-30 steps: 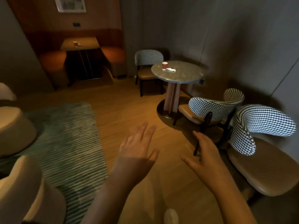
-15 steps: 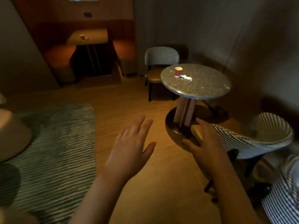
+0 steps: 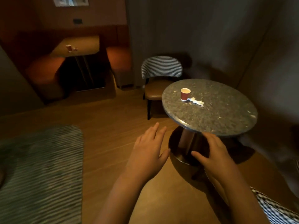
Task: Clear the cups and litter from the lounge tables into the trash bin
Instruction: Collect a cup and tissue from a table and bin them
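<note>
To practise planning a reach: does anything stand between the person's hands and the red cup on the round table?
Nothing visible does. The left hand and right hand hover short of the round table; only bare tabletop lies before the red cup. Crumpled paper lies beside it.

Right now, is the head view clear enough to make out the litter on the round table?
Head view: dim, warm-lit, yet the red paper cup and crumpled paper on the round table read clearly; right edge smears with blur; the far cup is soft.
</note>
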`<state>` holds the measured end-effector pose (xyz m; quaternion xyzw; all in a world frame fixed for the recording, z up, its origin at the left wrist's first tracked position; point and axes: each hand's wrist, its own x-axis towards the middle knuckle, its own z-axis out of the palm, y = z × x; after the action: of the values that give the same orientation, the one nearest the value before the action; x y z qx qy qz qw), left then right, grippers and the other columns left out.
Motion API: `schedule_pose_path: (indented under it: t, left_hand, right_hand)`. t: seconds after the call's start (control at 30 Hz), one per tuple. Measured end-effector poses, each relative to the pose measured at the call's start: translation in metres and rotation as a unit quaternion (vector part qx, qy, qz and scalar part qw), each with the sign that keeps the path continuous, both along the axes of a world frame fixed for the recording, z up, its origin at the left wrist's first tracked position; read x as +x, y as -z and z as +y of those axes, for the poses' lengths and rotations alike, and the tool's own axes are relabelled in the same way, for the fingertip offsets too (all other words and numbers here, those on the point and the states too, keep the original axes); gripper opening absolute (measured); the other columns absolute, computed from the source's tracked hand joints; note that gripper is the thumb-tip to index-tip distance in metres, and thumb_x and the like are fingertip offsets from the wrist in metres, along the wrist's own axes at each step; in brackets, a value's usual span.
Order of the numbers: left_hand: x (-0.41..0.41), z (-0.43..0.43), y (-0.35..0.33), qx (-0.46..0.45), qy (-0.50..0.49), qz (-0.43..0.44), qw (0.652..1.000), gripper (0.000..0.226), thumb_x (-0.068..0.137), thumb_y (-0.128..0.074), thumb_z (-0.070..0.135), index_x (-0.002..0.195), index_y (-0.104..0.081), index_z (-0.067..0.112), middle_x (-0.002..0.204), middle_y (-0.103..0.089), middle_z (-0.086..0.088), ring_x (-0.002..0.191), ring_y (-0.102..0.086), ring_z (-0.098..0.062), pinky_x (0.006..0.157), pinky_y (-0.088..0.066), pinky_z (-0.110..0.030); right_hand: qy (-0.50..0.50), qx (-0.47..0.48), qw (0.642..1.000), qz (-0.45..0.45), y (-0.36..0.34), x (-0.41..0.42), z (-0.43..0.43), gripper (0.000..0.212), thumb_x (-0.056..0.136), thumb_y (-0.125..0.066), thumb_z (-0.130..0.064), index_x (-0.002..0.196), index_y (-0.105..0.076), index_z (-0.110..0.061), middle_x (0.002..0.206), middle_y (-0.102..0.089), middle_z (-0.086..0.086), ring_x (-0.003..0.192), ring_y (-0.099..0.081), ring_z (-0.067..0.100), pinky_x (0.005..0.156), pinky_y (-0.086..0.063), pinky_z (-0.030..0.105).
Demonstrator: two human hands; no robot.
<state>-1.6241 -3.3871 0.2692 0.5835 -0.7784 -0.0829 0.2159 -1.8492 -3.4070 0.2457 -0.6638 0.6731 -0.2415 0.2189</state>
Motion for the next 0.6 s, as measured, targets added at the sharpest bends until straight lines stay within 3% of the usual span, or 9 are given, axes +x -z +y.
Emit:
schedule_pose_path:
  t: [0.2, 0.37, 0.6]
  left_hand:
    - [-0.036, -0.148, 0.007, 0.029, 0.087, -0.006, 0.996, 0.070, 0.090, -0.047, 0.049, 0.146, -0.007, 0.037, 0.155, -0.005, 0.012, 0.141, -0.008, -0.008, 0.110, -0.013, -0.030]
    - [-0.056, -0.272, 0.027, 0.030, 0.073, 0.007, 0.997, 0.069, 0.091, -0.044, 0.050, 0.147, -0.006, 0.036, 0.155, -0.003, 0.012, 0.141, -0.003, -0.009, 0.110, -0.010, -0.029]
    - [-0.104, -0.432, 0.027, 0.050, 0.092, -0.009, 0.994, 0.068, 0.091, -0.043, 0.049, 0.146, -0.005, 0.037, 0.156, -0.007, 0.010, 0.139, -0.014, -0.009, 0.109, -0.020, -0.029]
  right_hand:
    - [0.071, 0.046, 0.996, -0.020, 0.035, -0.037, -0.106, 0.073, 0.084, -0.066, -0.039, 0.145, -0.028, -0.023, 0.150, -0.027, 0.000, 0.137, -0.027, 0.020, 0.108, -0.030, 0.034]
    - [0.068, 0.113, 0.991, -0.011, 0.073, -0.073, -0.226, 0.076, 0.086, -0.064, -0.038, 0.147, -0.023, -0.018, 0.152, -0.023, 0.002, 0.139, -0.023, 0.020, 0.112, -0.027, 0.034]
    - [0.078, 0.120, 0.990, -0.006, 0.079, -0.123, -0.420, 0.074, 0.088, -0.061, -0.039, 0.147, -0.023, -0.016, 0.152, -0.024, 0.007, 0.138, -0.025, 0.024, 0.110, -0.024, 0.032]
